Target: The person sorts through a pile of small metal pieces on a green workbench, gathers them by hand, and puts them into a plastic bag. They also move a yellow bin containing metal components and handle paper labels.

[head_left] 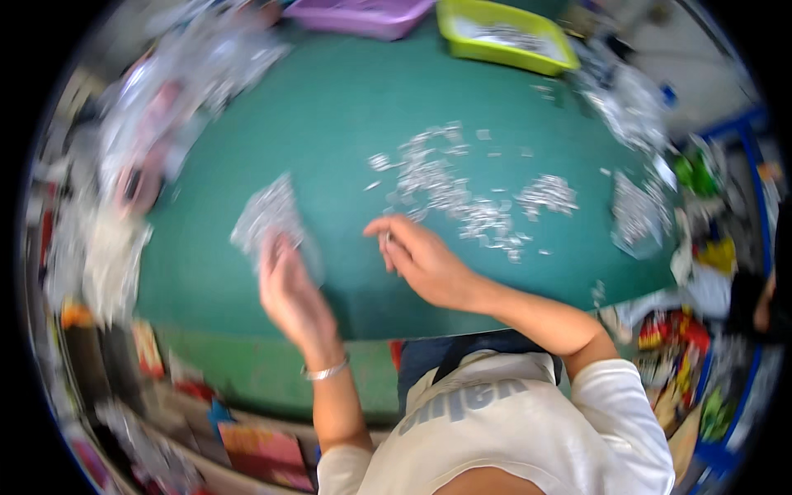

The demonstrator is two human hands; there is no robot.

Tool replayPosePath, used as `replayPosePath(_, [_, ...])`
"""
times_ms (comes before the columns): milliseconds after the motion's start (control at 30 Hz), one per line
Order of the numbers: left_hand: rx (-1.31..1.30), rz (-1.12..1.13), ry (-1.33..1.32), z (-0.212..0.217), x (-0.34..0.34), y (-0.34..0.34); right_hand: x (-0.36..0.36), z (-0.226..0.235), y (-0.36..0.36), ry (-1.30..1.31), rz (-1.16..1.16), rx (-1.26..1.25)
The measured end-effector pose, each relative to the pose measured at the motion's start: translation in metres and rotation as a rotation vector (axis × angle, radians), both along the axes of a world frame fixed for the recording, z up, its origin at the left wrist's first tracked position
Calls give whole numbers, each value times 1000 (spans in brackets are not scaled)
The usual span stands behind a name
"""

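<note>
On the left of the green tabletop, a clear plastic bag [271, 208] holds many small silvery pieces. The fingers of my left hand [290, 289] are on its near end and seem to grip it, though motion smears them. My right hand [422, 260] is over the table's middle, forefinger reaching left and the other fingers curled in. A tiny shiny spot shows among these fingers; whether it is a ring or a loose piece is unclear. Just beyond this hand lies a spread of small silvery metal pieces [445, 191], with a smaller heap [548, 195] to its right.
A yellow-green tray [462, 48] of silvery pieces and a purple tray [363, 25] stand at the far edge. Another filled clear bag [637, 219] lies at the right edge. Crumpled plastic [198, 62] lines the far left. Colourful packets [672, 334] crowd the lower right.
</note>
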State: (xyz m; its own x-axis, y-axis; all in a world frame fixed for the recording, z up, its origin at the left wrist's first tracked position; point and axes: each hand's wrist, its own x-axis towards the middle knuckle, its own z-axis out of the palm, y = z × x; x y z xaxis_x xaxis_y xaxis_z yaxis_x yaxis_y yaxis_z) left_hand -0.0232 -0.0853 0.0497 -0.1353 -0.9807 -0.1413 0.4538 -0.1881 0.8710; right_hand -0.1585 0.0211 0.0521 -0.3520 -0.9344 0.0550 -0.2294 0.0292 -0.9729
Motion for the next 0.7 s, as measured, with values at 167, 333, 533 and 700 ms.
replayPosePath(167, [-153, 1, -50, -2, -6, 55, -50, 24, 117, -280, -257, 1])
replayPosePath(333, [-355, -697, -176, 40, -50, 125, -52, 51, 180, -391, -370, -93])
replayPosePath(533, [-713, -963, -180, 61, -88, 164, -48, 70, 204, -458, -358, -43])
replayPosePath(700, [-851, -926, -253, 66, -101, 182, -52, 76, 222, -430, -361, -11])
